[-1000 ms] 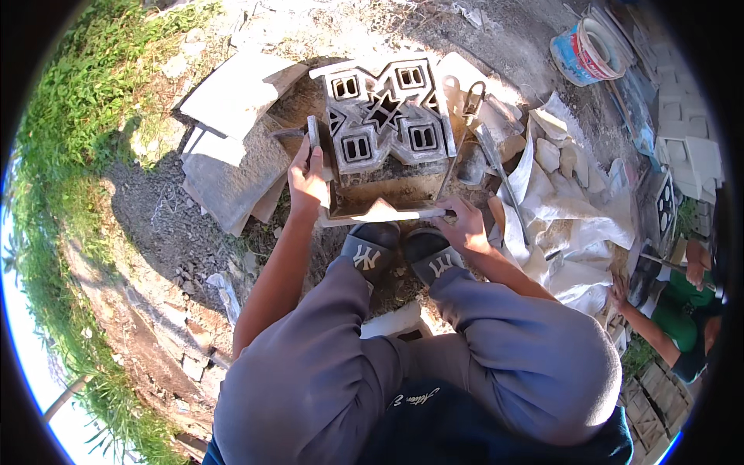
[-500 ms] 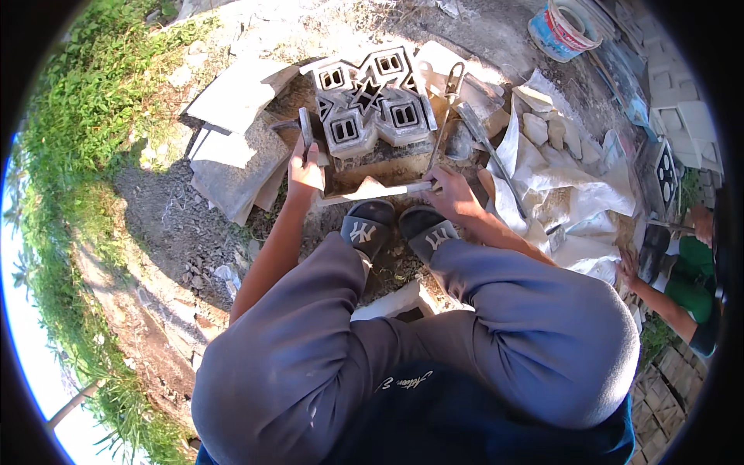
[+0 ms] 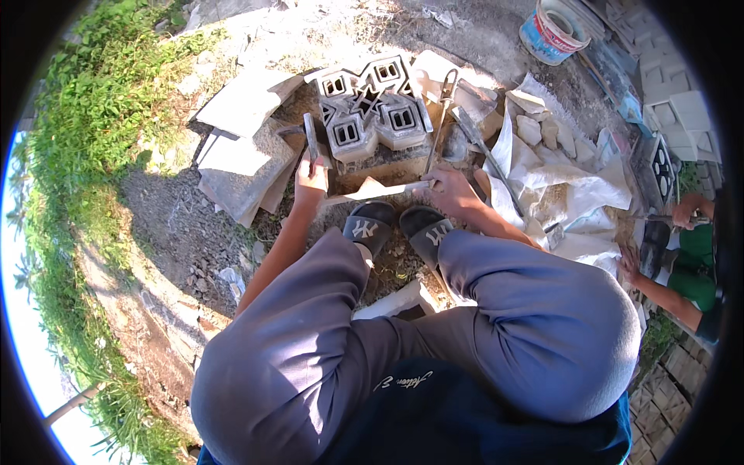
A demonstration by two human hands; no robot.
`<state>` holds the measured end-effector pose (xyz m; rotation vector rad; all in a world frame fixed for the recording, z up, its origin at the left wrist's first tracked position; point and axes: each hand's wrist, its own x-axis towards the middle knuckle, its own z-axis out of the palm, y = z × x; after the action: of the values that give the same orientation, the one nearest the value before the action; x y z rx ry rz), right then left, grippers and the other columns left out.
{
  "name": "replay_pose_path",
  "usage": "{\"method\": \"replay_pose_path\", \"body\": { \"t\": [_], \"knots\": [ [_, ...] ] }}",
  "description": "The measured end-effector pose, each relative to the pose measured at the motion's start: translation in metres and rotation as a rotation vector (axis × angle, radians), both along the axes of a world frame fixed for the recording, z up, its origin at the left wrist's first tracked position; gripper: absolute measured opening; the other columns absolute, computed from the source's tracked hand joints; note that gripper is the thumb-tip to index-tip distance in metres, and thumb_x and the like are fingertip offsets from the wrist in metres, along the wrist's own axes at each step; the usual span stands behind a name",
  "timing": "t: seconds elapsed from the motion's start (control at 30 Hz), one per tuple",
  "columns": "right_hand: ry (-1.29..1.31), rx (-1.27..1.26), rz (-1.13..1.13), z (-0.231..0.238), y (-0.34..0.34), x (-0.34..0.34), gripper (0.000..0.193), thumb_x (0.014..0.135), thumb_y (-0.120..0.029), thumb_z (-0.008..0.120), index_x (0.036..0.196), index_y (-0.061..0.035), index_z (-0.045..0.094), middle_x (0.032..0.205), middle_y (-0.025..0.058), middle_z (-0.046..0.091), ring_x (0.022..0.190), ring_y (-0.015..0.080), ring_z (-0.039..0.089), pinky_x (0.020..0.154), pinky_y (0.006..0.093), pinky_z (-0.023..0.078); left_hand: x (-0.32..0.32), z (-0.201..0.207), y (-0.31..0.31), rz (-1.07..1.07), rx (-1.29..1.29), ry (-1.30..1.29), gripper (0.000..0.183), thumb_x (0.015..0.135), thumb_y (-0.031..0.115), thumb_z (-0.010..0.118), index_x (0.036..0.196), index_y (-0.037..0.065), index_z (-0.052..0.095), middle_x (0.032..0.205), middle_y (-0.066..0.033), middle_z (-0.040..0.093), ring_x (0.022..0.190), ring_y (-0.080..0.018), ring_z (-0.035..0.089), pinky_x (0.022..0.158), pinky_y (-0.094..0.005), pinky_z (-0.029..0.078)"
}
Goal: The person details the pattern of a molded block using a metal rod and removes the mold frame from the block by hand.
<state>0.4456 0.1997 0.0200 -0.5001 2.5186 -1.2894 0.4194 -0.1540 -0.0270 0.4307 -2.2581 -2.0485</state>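
A grey openwork concrete block with a star-shaped centre and slotted squares sits in front of my feet. My left hand is closed on the lower end of a narrow flat bar standing at the block's left side. At the near right corner, my right hand is closed at the end of a long pale strip, which lies across the near side of the block. A thin metal rod with a looped end leans beside the block, its lower end close to my right fingers.
Broken slabs lie left of the block. On the right are a white sack with stone chunks, a dark bar and a bucket. Another person's hand works at the right edge. A pale block lies between my legs.
The view has shifted slightly. My left hand sits a little lower along the flat bar, showing more of it. My right hand stays at the strip's end.
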Motion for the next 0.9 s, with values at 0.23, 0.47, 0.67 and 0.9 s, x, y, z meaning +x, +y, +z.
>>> {"method": "replay_pose_path", "body": {
  "t": [0.23,0.47,0.67,0.9],
  "knots": [
    [-0.647,-0.272,-0.428,-0.027,-0.001,-0.034,0.057,0.091,-0.034,0.071,0.126,0.0051,0.049,0.1,0.0149,0.064,0.084,0.0203,0.068,0.055,0.0334,0.062,-0.017,0.001,0.013,-0.009,-0.031,-0.123,0.031,0.097,0.012,0.06,0.128,0.008,0.056,0.071,0.0014,0.058,0.053,-0.0075,0.05,0.047,-0.0257,0.04],
    [-0.895,-0.198,-0.313,0.012,-0.031,-0.034,0.065,0.089,-0.039,0.074,0.125,0.0001,0.036,0.111,0.0129,0.055,0.081,0.0222,0.065,0.064,0.0392,0.063,-0.019,-0.031,-0.009,0.019,-0.041,0.019,0.056,0.078,-0.007,0.058,0.132,0.008,0.054,0.078,0.0031,0.056,0.059,-0.0062,0.05,0.05,-0.0233,0.04],
    [-0.856,-0.538,-0.252,-0.004,-0.023,-0.016,0.066,0.078,-0.018,0.086,0.114,-0.0001,0.034,0.088,0.0132,0.056,0.062,0.0202,0.064,0.049,0.0319,0.058,-0.006,-0.028,0.004,0.01,-0.043,-0.101,0.06,0.078,-0.007,0.058,0.135,0.01,0.053,0.083,-0.0005,0.059,0.066,-0.0094,0.054,0.056,-0.0268,0.044],
    [-0.799,-0.507,-0.286,-0.003,-0.029,0.003,0.055,0.082,-0.007,0.08,0.114,-0.0022,0.036,0.096,0.0108,0.055,0.082,0.0202,0.065,0.065,0.0322,0.06,0.013,-0.002,0.005,-0.047,-0.235,0.083,0.058,0.077,-0.008,0.061,0.133,0.003,0.053,0.087,-0.0027,0.061,0.076,-0.011,0.056,0.07,-0.0255,0.049]
  ]
}}
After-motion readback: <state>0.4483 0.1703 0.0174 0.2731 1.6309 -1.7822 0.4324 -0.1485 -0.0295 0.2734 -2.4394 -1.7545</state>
